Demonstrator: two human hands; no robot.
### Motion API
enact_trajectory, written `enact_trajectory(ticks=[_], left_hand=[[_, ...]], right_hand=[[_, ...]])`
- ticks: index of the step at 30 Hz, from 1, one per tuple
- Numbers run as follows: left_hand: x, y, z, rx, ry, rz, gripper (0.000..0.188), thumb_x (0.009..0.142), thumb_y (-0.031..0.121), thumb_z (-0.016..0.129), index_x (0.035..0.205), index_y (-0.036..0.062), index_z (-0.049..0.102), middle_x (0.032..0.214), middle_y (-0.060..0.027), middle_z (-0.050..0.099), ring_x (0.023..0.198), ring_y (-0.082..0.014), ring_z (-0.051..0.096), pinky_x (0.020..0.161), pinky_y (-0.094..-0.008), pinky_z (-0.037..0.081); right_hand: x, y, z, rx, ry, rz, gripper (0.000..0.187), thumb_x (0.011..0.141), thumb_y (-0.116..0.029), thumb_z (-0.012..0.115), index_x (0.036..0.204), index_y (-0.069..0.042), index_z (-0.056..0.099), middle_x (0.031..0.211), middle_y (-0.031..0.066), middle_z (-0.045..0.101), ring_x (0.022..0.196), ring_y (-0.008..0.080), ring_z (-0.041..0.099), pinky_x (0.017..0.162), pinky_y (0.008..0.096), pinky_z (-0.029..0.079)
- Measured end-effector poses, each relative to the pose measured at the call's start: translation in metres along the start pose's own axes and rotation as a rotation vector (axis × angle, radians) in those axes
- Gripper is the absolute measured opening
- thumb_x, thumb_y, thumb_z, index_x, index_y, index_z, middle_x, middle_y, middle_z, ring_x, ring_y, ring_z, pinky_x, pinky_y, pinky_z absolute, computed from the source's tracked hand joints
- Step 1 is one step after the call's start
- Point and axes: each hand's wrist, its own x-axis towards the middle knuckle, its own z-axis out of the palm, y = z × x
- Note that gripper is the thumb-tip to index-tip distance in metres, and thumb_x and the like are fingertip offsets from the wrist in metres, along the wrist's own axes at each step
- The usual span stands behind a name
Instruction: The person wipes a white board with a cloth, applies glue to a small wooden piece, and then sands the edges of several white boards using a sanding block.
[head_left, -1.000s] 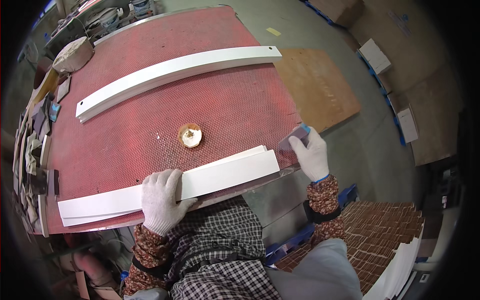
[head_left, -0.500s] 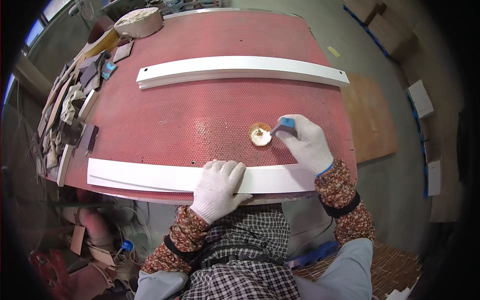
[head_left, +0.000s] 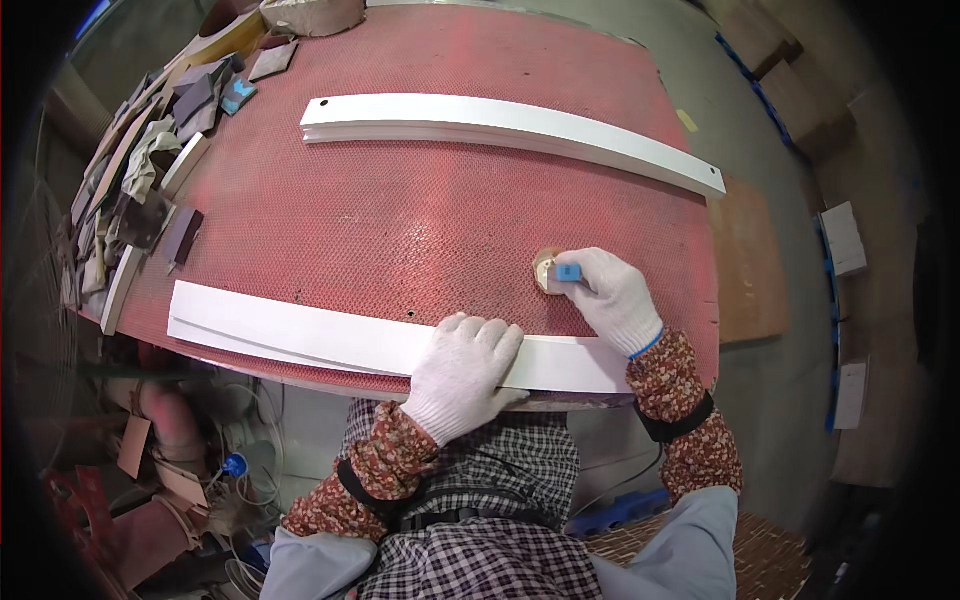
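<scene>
Partly, right hand [head_left: 612,296] hides dish [head_left: 546,270].

round tin [head_left: 546,270] half hidden by right hand [head_left: 612,298]

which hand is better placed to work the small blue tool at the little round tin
Right. The right hand already pinches the small blue tool at the round tin, while the left hand lies flat on the near white board, pinning it.
</scene>
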Motion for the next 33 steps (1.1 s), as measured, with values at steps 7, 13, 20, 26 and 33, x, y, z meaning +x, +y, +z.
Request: enact_trajectory(ticks=[7,13,20,26,33], left_hand=[[-0.002,-0.001,0.0,-0.007,0.001,0.002,0.067,0.078,0.041,0.088,0.128,0.0045,0.062,0.116,-0.0108,0.068,0.115,-0.031,0.066,0.106,-0.0484,0.048],[-0.003,-0.003,0.003,0.018,0.021,0.013,0.065,0.08,0.042,0.087,0.127,0.0044,0.063,0.113,-0.0086,0.067,0.111,-0.0291,0.066,0.104,-0.0471,0.049],[-0.005,-0.007,0.004,0.014,0.006,0.007,0.066,0.08,0.042,0.087,0.128,0.0041,0.062,0.115,-0.0089,0.067,0.113,-0.0292,0.065,0.105,-0.0476,0.048],[-0.002,-0.004,0.009,-0.04,0.055,0.036,0.067,0.08,0.043,0.087,0.127,0.004,0.06,0.118,-0.0118,0.067,0.117,-0.0326,0.064,0.107,-0.0499,0.046],[-0.003,0.0,0.006,0.026,-0.016,0.0,0.077,0.073,0.035,0.095,0.134,0.0056,0.06,0.127,-0.0123,0.068,0.123,-0.0344,0.063,0.113,-0.0514,0.044]], right_hand=[[-0.001,0.0,0.0,-0.04,0.009,-0.098,0.03,0.088,-0.006,0.08,0.116,-0.009,0.071,0.111,0.0116,0.075,0.106,0.033,0.074,0.09,0.041,0.062],[-0.002,-0.001,-0.003,-0.078,-0.014,-0.105,0.032,0.085,-0.002,0.081,0.115,-0.008,0.072,0.113,0.0128,0.075,0.108,0.0338,0.073,0.094,0.0414,0.061],[-0.003,-0.002,-0.003,-0.008,0.031,-0.08,0.033,0.086,0.001,0.08,0.117,-0.007,0.073,0.113,0.0133,0.075,0.105,0.032,0.074,0.091,0.0385,0.062],[-0.043,-0.01,-0.044,0.284,0.301,0.392,0.027,0.098,0.001,0.074,0.124,0.002,0.067,0.11,0.0062,0.074,0.1,0.013,0.07,0.087,0.032,0.058],[-0.14,0.014,-0.073,0.283,0.632,0.676,0.029,0.101,-0.006,0.072,0.126,0.006,0.063,0.112,0.0089,0.071,0.102,0.014,0.068,0.091,0.0312,0.056]])
